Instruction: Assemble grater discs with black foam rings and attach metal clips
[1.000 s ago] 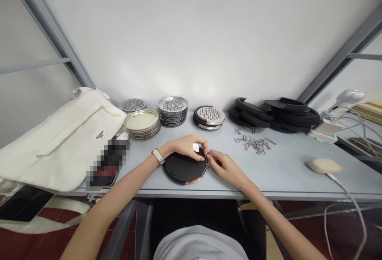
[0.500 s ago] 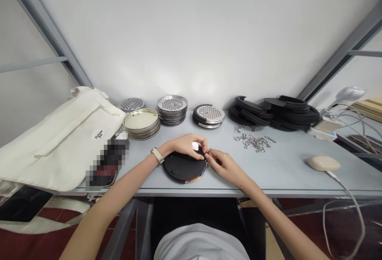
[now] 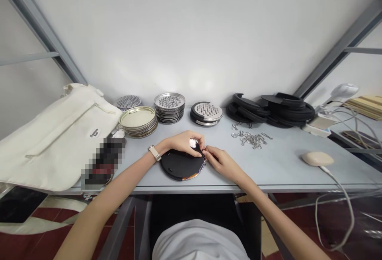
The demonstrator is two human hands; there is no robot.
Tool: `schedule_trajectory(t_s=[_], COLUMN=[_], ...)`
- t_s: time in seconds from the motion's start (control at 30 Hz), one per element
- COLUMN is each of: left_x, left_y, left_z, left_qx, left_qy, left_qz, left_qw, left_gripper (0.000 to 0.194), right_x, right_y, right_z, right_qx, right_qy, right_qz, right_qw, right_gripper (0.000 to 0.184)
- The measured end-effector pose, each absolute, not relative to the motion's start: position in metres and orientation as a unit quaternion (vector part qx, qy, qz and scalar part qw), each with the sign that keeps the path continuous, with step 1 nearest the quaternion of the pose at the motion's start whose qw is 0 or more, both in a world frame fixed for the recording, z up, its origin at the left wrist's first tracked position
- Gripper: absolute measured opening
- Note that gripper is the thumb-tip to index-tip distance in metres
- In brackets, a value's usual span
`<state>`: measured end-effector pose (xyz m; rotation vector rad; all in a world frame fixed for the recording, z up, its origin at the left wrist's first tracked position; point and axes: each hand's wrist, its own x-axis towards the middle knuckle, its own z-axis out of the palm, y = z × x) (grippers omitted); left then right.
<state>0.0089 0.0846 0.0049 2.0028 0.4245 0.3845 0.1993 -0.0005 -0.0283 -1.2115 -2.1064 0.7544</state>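
Note:
A black round disc lies flat near the table's front edge, with an orange and silver strip showing along its lower right rim. My left hand reaches over its top, thumb and fingers closed on the upper right edge. Something small and white shows under the left palm. At that same edge, my right hand pinches with thumb and forefinger. A small metal clip shows just below those fingertips, partly hidden. Loose metal clips lie in a pile to the right.
Along the wall stand gold-coloured lids, a stack of perforated metal discs, a perforated disc with black edging and black round pieces. A cream bag leans at left. A beige corded device sits at right.
The whole view has shifted slightly. Both hands stay at the disc's right edge, their fingertips still close together there; the metal clip hangs less visibly below them.

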Motion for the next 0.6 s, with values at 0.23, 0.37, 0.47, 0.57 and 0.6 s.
schedule_trajectory(t_s=[0.23,0.37,0.47,0.57,0.6], left_x=[0.0082,0.0081,0.008,0.008,0.0081], left_y=[0.0842,0.0844,0.0849,0.0855,0.0855], left_z=[0.0057,0.0056,0.005,0.0049,0.0049], left_qx=[0.831,0.829,0.83,0.834,0.836], left_qy=[0.174,0.167,0.171,0.173,0.17], left_qz=[0.154,0.151,0.148,0.144,0.143], left_qw=[0.506,0.512,0.511,0.504,0.502], left_gripper=[0.019,0.019,0.018,0.019,0.019], right_x=[0.1987,0.1981,0.1991,0.201,0.2015], right_y=[-0.0008,-0.0014,-0.0016,-0.0019,-0.002], right_z=[-0.0282,-0.0285,-0.0283,-0.0283,-0.0282], right_qx=[-0.455,-0.463,-0.452,-0.442,-0.441], right_qy=[-0.791,-0.787,-0.789,-0.792,-0.792], right_qz=[0.281,0.283,0.292,0.3,0.301], right_qw=[0.296,0.296,0.296,0.297,0.296], right_gripper=[0.032,0.034,0.035,0.034,0.033])
